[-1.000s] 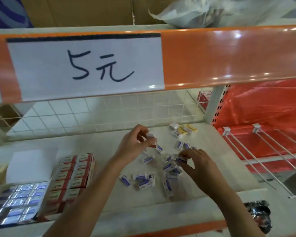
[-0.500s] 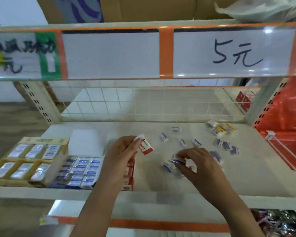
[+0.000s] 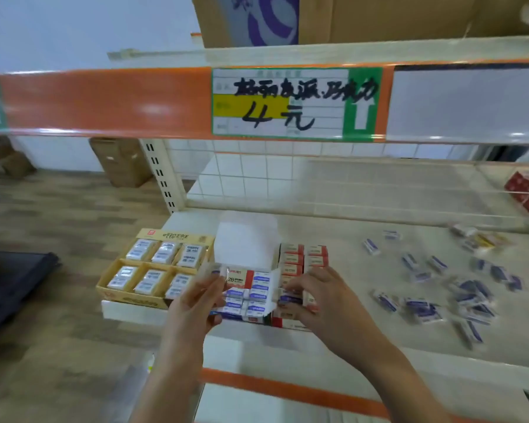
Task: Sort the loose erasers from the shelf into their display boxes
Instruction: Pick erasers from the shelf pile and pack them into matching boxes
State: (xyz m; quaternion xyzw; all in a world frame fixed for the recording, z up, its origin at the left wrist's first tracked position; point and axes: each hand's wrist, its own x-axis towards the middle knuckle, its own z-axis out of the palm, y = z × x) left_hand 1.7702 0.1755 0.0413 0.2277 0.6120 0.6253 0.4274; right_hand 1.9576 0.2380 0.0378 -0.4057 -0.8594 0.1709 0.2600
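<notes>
Three display boxes stand at the shelf's left end: a yellow box [image 3: 126,296] of white erasers, a blue-eraser box [image 3: 257,288] with its white lid [image 3: 245,239] raised, and a red-eraser box [image 3: 303,254]. My left hand [image 3: 193,300] pinches a red-and-white eraser [image 3: 238,276] over the blue-eraser box. My right hand [image 3: 321,303] pinches a blue-and-white eraser [image 3: 288,299] over the near end of the red-eraser box. Several loose blue erasers [image 3: 458,297] lie scattered on the shelf [image 3: 348,315] to the right.
An orange price rail [image 3: 104,99] with a handwritten label [image 3: 287,102] hangs overhead. A wire grid [image 3: 287,178] backs the shelf. Yellow erasers [image 3: 489,239] and red packs [image 3: 526,190] lie far right. Cardboard boxes [image 3: 119,163] stand on the floor at left.
The view has swung left. Both hands have moved from the loose pile to the display boxes, each carrying an eraser.
</notes>
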